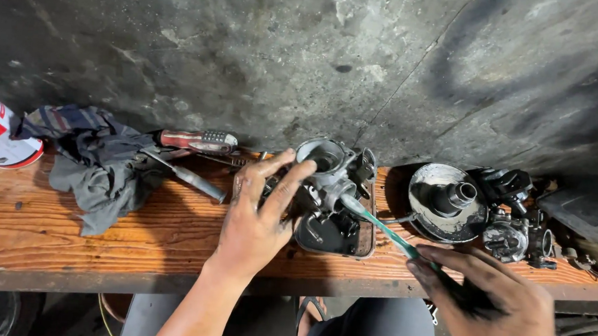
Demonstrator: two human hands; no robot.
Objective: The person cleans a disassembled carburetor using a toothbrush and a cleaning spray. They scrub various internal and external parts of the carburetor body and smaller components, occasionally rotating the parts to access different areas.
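On the wooden desk (70, 234), the left hand (259, 220) grips a metal carburetor (333, 173) while the right hand (496, 304) pinches a green toothbrush (384, 230) against it.

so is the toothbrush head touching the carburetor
Touching: the head view shows the toothbrush bristle end pressed against the carburetor, with no gap, right hand holding its handle.

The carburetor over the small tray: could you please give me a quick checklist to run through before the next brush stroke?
1. Left hand steadies the carburetor: ok.
2. Right hand grips the toothbrush: ok.
3. Brush head touches the carburetor body: ok.
4. Tray sits under the carburetor: ok.
5. Rag lies within reach on the wooden bench: ok.
6. Liquid in the tray: cannot tell.
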